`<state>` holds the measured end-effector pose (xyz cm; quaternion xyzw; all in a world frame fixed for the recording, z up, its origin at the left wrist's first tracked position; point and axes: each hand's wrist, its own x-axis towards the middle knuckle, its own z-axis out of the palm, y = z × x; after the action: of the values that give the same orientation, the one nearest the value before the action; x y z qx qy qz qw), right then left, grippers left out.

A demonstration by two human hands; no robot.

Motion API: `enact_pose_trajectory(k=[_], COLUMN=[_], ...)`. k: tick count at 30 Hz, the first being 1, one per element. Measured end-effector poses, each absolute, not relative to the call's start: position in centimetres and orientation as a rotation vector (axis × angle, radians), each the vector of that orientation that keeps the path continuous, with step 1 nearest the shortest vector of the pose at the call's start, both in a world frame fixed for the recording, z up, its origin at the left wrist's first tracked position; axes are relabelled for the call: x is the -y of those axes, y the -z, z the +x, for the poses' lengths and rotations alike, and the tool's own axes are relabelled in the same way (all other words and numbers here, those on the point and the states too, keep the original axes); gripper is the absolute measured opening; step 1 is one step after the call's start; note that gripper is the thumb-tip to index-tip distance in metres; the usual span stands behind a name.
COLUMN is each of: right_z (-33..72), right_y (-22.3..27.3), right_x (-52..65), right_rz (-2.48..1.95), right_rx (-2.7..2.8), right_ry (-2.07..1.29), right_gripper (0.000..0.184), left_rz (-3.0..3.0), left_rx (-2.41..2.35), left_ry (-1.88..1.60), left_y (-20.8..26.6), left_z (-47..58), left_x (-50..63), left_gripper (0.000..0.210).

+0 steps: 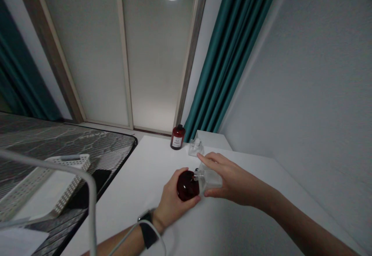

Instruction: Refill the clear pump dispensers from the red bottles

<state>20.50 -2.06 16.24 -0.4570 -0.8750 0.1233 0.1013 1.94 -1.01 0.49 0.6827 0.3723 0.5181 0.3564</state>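
My left hand [174,194] is wrapped round a dark red-brown bottle [186,186] above the white table, with its rounded end facing me. In my right hand [229,176] is a small clear bottle [211,179], tipped sideways so that its threaded neck points left. That neck meets or overlaps the top of the dark bottle; whether they touch I cannot tell. Whether any liquid passes between them does not show. Beyond my hands stands a second red-brown bottle [177,136], upright, with a black cap and a white label. To its right is a clear object [196,147], its kind unclear.
The white table [133,194] meets a wall on the right. A white box [213,140] stands at its back edge. On the left, a white perforated basket [81,163] rests on a grey patterned surface. A pale curved bar [92,201] crosses the near left.
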Motion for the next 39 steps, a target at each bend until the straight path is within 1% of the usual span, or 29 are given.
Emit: enact_pose_trajectory(k=[8,14,18,24,39], right_z=[20.61,20.65,20.67,20.62,20.56], right_y=[-16.14,-15.95,-15.7,-15.67,-15.49], right_x=[2.13,2.19,2.3,2.51,2.69], right_rz=[-1.397,-1.356,-1.401,-1.462,-1.376], right_rx=[2.611,2.578,2.5,2.434,2.478], right_ry=[-0.324,-0.31,-0.363,-0.391,-0.325], right_gripper=[0.093,0.084,0.075,0.069,0.071], left_rz=[1.754,1.755,1.746,1.742,1.721], left_rx=[-0.962,-0.963,-0.964,-0.958,-0.961], left_ry=[-1.33,-1.321,-1.323,-1.335,-1.341], left_y=[-0.61,-0.73,-0.91,-1.03,-1.14], left_z=[1.9,1.87,1.89,1.9,1.95], left_x=[1.04,1.0,1.1,1.13,1.18], left_gripper=[0.067,0.066,0.066,0.065,0.065])
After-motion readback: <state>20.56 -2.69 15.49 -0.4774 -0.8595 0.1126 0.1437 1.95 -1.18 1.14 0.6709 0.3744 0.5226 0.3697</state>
